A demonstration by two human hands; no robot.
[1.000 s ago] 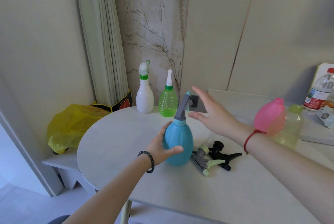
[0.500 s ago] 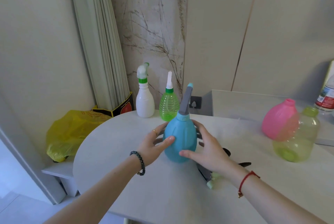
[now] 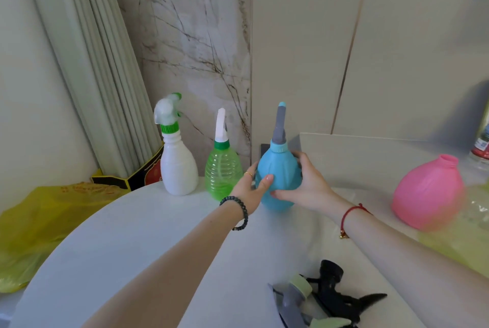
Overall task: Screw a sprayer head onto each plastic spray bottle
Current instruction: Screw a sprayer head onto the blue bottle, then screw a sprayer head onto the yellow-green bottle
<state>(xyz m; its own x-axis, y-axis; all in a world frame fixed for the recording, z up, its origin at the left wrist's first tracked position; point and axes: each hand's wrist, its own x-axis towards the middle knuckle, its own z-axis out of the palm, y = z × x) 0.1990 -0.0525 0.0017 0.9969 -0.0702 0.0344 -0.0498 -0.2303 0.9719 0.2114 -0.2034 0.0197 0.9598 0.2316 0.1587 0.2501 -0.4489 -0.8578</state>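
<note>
A blue spray bottle (image 3: 280, 171) with a grey sprayer head on it stands at the back of the round white table (image 3: 127, 243). My left hand (image 3: 250, 191) and my right hand (image 3: 308, 186) grip its two sides. Left of it stand a green bottle (image 3: 223, 169) and a white bottle (image 3: 178, 166), both with heads on. A pink bottle (image 3: 428, 192) with an open neck lies at the right, beside a blurred yellowish bottle (image 3: 473, 224). Two loose sprayer heads, one grey and green (image 3: 296, 298) and one black (image 3: 336, 290), lie at the front.
A yellow plastic bag (image 3: 39, 219) lies off the table's left edge. A folded curtain (image 3: 87, 63) hangs behind it. A raised ledge (image 3: 370, 153) runs along the back right, with a labelled water bottle (image 3: 483, 142) on it.
Both hands have carried the blue bottle away from me to the back of the table, next to the green bottle. A second ago the right hand was off it.
</note>
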